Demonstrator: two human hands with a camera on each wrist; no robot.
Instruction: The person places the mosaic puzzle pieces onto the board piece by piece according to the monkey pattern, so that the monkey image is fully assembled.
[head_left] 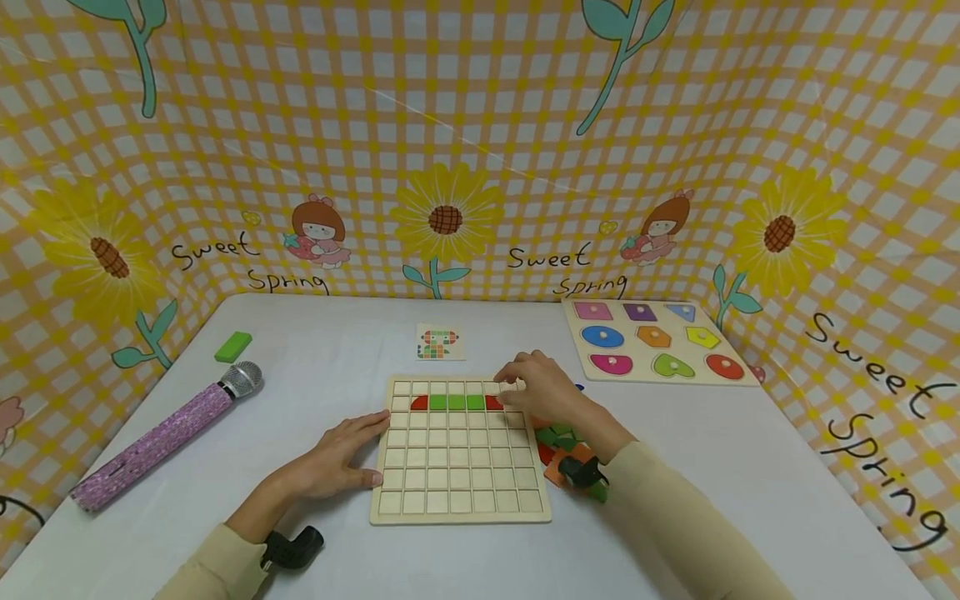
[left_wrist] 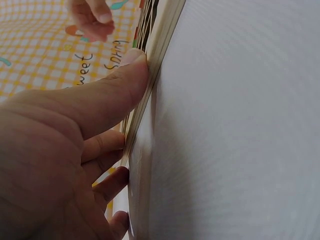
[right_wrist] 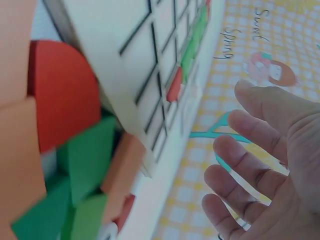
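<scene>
A wooden grid board point(head_left: 457, 458) lies on the white table. In its second row sit three green square tiles point(head_left: 457, 402), with a red rounded tile point(head_left: 420, 403) at the left end and another red tile point(head_left: 492, 402) at the right. My left hand point(head_left: 333, 458) rests against the board's left edge, thumb and fingertips touching it. Over the upper right corner hovers my right hand point(head_left: 547, 387); the right wrist view shows its fingers point(right_wrist: 230, 150) loosely bent with nothing between them. Loose red, green and orange tiles point(right_wrist: 90, 160) lie heaped beside the board's right edge, partly behind the right forearm.
Behind the board lies a small pattern card point(head_left: 441, 342). A shape puzzle board point(head_left: 660, 340) is at the back right. On the left are a glittery purple microphone point(head_left: 161, 446) and a green block point(head_left: 233, 347). Patterned cloth point(head_left: 480, 125) walls the table in.
</scene>
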